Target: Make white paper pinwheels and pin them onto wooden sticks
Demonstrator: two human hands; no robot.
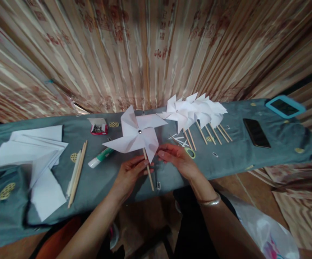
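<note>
Left hand (130, 173): pinching pinwheel (137, 135) stick
Right hand (178, 158): fingertips pinch lower blade
Curtain (145, 54) print: unreadable
Centre right: pinwheel row (196, 109), phone (256, 132)

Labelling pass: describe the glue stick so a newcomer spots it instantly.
On the grey-blue cloth, look between the loose wooden sticks and the held pinwheel. The glue stick lies there tilted, the only white tube with a green band.
</note>
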